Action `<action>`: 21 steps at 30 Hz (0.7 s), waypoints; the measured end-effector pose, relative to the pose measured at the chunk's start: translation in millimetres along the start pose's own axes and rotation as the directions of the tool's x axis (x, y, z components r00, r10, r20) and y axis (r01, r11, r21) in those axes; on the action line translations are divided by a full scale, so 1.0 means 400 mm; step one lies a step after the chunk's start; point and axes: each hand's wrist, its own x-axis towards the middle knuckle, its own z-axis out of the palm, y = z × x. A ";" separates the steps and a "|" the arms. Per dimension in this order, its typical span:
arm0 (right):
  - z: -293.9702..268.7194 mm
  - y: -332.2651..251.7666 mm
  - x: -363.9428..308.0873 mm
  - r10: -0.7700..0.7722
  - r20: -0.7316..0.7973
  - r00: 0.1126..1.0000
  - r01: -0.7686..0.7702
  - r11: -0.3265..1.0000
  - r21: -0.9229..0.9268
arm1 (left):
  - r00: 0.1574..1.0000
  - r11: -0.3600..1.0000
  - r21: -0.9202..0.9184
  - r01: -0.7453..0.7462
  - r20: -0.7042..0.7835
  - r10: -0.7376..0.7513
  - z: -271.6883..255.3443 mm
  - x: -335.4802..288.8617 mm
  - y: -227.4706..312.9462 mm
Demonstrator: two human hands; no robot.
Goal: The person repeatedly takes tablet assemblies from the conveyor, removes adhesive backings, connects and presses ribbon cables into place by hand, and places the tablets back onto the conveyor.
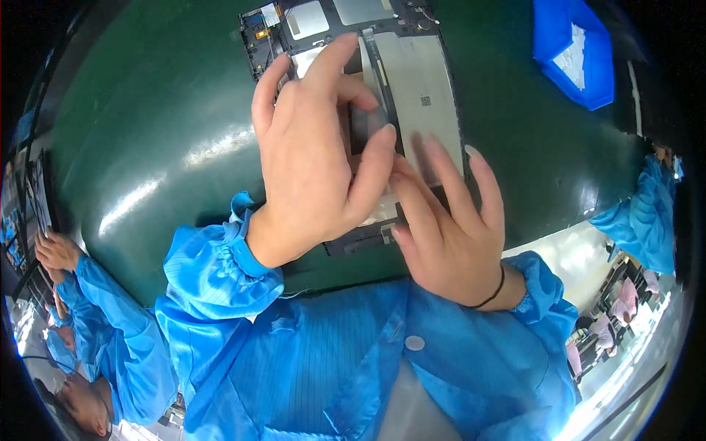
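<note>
An opened tablet-like device lies on the green table, its inside facing up with pale silver battery panels and a black frame. A dark ribbon-like strip runs lengthwise down its middle. My left hand is over the device's left half, fingers curved and apart, its thumb tip beside the strip's lower end. My right hand reaches over the lower right part with its fingers spread. Its index fingertip is close to my left thumb; whether they touch I cannot tell. Both hands hide much of the device's lower left and middle.
A blue plastic bin with white pieces inside stands at the far right of the green table. On the left, a co-worker in a blue smock sits with hands at the table edge. Another blue sleeve shows at the right.
</note>
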 end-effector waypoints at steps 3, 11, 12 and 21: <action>-0.022 -0.002 -0.034 -0.007 0.085 0.996 0.004 0.999 0.036 | 0.986 0.975 -0.184 0.124 -0.083 -0.141 0.009 -0.006 0.001; -0.017 0.029 0.045 -0.024 -0.003 1.000 0.025 0.999 0.047 | 0.990 0.979 -0.172 0.113 -0.066 -0.126 -0.016 0.005 0.021; -0.013 0.041 0.050 -0.046 -0.041 0.998 0.047 0.999 0.022 | 0.989 0.983 -0.137 0.124 -0.065 -0.134 -0.016 -0.006 0.015; 0.067 0.173 0.002 0.295 -0.085 0.952 -0.215 0.838 0.502 | 0.952 0.800 -0.540 0.262 0.007 -0.307 0.019 -0.135 0.069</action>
